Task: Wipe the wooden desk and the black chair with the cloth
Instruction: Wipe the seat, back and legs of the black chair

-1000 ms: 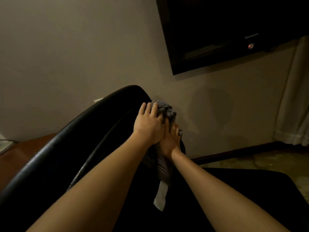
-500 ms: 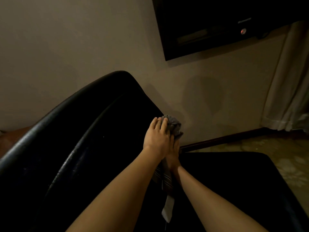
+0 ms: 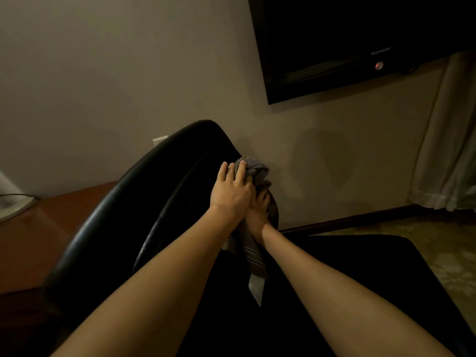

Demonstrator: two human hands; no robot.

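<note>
The black chair fills the lower middle, its curved backrest rising toward the wall. A bunched grey cloth lies on the right edge of the backrest, near its top, and a striped end with a white tag hangs down below my hands. My left hand presses flat on the cloth and the chair with straight fingers. Under it, my right hand is partly hidden and also lies against the cloth, its fingers pointing up. The wooden desk shows at the left, behind the chair.
A dark wall-mounted screen with a red light hangs at the upper right. A pale curtain falls at the far right above patterned floor. A white object with a cable sits on the desk's left end. The wall is close behind the chair.
Both hands slid with the cloth down the backrest's right edge, then back up toward its top. The view swung so the desk shows at the left again.
</note>
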